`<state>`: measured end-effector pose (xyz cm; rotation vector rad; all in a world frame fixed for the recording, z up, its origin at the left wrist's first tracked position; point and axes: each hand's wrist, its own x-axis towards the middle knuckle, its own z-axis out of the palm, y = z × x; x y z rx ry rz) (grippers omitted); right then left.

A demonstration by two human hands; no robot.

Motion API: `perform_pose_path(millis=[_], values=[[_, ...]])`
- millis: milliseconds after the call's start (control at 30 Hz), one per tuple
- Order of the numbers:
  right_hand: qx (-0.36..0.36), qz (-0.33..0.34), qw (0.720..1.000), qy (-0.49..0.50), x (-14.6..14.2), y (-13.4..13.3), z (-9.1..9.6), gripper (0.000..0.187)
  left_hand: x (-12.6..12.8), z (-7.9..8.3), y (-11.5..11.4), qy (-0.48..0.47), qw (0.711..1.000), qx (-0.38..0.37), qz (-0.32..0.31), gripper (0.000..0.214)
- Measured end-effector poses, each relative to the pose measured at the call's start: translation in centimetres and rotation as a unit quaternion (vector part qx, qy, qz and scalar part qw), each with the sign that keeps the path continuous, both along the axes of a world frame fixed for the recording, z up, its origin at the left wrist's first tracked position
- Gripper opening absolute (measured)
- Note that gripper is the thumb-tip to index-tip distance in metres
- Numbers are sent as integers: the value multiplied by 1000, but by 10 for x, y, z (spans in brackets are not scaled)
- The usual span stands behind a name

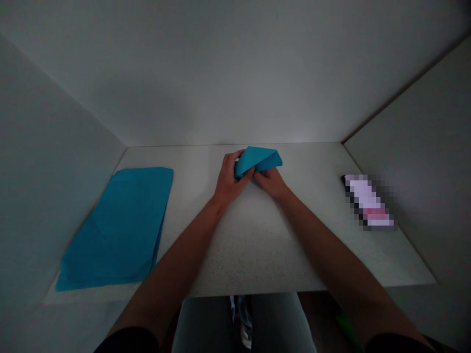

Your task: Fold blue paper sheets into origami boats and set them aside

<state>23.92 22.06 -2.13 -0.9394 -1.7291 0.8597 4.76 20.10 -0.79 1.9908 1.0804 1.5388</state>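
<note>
Near the back of the white table, a folded piece of blue paper [255, 156] is held between my two hands, with slanted creases and a flap at its right end. My left hand [230, 177] wraps round the left side of the paper, its thumb pressed along the lower edge. From below, my right hand [270, 180] grips the underside near the right end; the paper hides part of its fingers. A flat stack of blue paper sheets [117, 225] lies to the left of my left forearm.
The white table [253, 255] is enclosed by a back wall [235, 73] and side panels to the left and right. A blurred-out, phone-like object [370, 202] rests at the right side. The table's front edge runs just above my legs.
</note>
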Motion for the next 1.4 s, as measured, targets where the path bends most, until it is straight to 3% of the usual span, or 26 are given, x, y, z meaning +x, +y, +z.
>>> perform_pose_path(millis=[133,267,533,633,733,833,933,1067,1233,1300,1400], values=[[-77,-30,994,75,4,4,-4,20,-1,-1,-1,-41,995,-87,7,47],[-99,-46,985,137,9,7,-4,15,-3,0,1,-108,983,-141,46,44],[-58,-50,989,129,14,8,0,26,-14,1,12,-155,968,-190,60,40],[-21,-99,986,136,13,11,0,40,-16,0,12,-118,969,-210,46,37],[-27,-117,983,139,11,12,1,53,-15,0,10,-61,974,-216,12,36],[-60,-94,984,139,8,9,3,49,-13,-2,9,-91,978,-190,-7,19],[-69,-70,988,122,5,4,6,52,-13,-3,10,-117,986,-120,6,21],[-64,-72,992,76,3,0,6,52,-16,-1,10,-38,999,-14,23,16],[-76,-80,991,71,2,-2,6,56,-18,7,5,-9,993,97,70,13],[-78,-80,991,69,1,-3,6,57,-17,9,4,12,991,112,67,15],[-69,-69,994,57,1,-5,9,52,-15,10,2,49,994,75,64,22]])
